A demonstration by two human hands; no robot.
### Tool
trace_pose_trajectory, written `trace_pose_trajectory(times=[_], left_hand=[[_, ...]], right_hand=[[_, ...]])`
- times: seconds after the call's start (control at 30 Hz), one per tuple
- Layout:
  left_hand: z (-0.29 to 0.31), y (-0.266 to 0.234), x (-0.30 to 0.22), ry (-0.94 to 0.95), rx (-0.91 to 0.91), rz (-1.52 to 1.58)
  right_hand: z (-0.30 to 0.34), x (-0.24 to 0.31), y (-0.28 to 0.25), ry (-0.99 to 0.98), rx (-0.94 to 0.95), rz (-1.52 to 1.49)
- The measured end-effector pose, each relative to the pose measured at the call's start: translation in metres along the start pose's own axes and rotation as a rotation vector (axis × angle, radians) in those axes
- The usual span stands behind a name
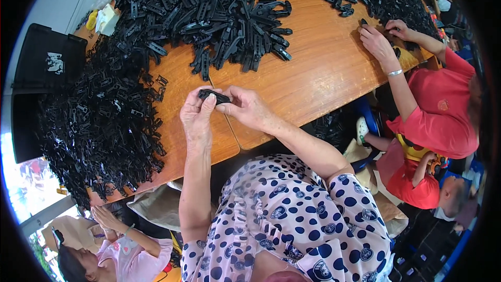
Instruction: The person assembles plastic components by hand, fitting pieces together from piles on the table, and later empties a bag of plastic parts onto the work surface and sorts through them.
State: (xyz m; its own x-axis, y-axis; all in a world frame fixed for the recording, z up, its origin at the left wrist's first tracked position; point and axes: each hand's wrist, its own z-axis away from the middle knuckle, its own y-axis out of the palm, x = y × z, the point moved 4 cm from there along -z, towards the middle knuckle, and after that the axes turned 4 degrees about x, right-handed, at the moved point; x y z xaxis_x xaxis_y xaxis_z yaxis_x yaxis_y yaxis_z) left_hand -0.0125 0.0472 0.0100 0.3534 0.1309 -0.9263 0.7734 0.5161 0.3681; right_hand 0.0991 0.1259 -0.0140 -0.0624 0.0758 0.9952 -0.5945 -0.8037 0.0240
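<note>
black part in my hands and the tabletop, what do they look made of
The black part looks like moulded plastic: evenly dark with a slight sheen, though coated metal can't be ruled out. The tabletop looks like varnished wood or wood-look laminate: orange-brown, faintly streaked, with a glossy patch of reflected light.

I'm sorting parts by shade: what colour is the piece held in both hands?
The held piece is black, best seen in the head view.

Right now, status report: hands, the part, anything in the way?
Left hand, right hand both gripping elongated black plastic part. Held above wooden table. Long-part heap ahead, small-part heap left; nothing visibly blocking.
</note>
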Motion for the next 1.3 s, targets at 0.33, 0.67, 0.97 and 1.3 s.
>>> trace_pose_trajectory(times=[0.33,0.67,0.97,1.3], left_hand=[[-0.082,0.055,-0.027,-0.093,0.062,-1.107],[-0.101,0.069,-0.007,0.370,0.279,-1.779],[-0.099,0.061,-0.004,0.200,0.052,-1.448],[-0.090,0.056,0.004,0.263,0.088,-1.380]], right_hand=[[0.014,0.044,-0.136,-0.180,-0.540,0.762],[0.003,0.018,-0.153,-0.127,-0.416,1.031],[0.007,0.009,-0.152,-0.266,-0.534,0.825],[0.019,0.006,-0.101,-0.082,-0.394,-0.015]])
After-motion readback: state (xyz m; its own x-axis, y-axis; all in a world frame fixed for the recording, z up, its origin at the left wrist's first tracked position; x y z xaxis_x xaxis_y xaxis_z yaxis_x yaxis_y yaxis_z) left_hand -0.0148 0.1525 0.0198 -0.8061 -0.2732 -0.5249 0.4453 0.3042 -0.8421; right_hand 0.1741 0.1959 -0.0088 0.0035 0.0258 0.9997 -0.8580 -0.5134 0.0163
